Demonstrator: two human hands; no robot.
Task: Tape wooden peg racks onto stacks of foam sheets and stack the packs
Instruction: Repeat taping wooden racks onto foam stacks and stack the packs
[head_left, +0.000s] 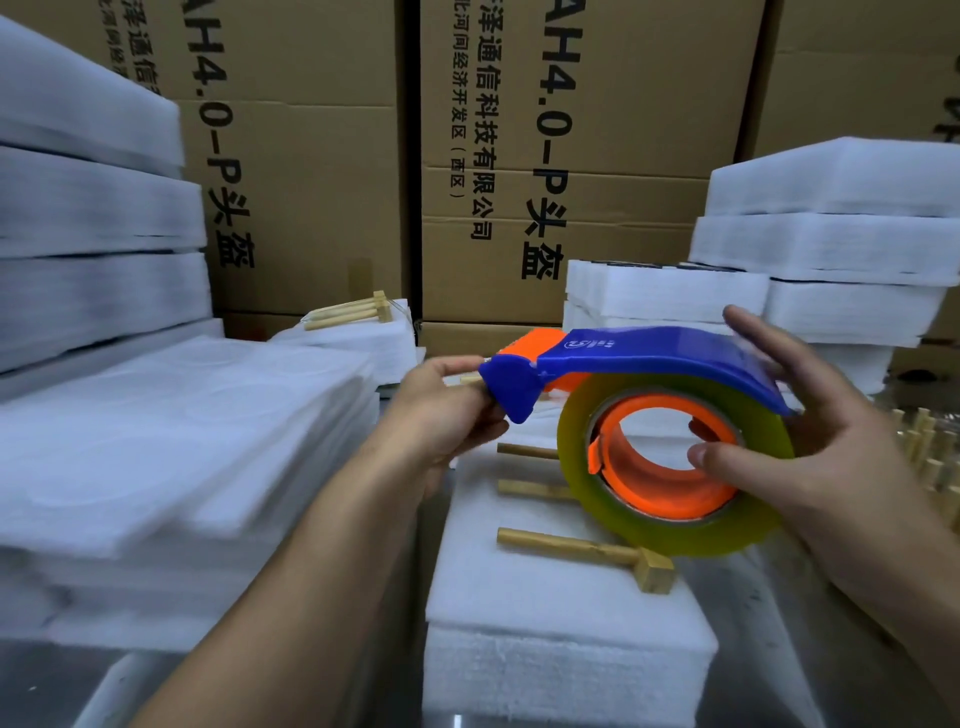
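Above the foam stack (545, 613) right in front of me I hold the tape dispenser (670, 441) in the air, with the wooden peg rack (587, 551) lying flat on the foam underneath, pegs pointing to my left. The rack is not taped down yet. I judge I am at the point of getting the tape started before running it over the rack and the foam. My right hand (831, 457) carries the weight: the thumb hooks into the orange core and the other fingers reach over the back of the blue cover, so the roll is clamped between them and can be tilted freely. My left hand (447, 410) comes in from the other side, wrist bent, fingertips pinched at the blue nose where the cutter sits. It is too blurred to tell whether they have the free tape end or only the plastic. Behind my left hand a finished pack (363, 338) lies with its own rack taped on top, loose foam sheets (156, 441) slope away on my left, and cardboard boxes (311, 182) wall off the back.
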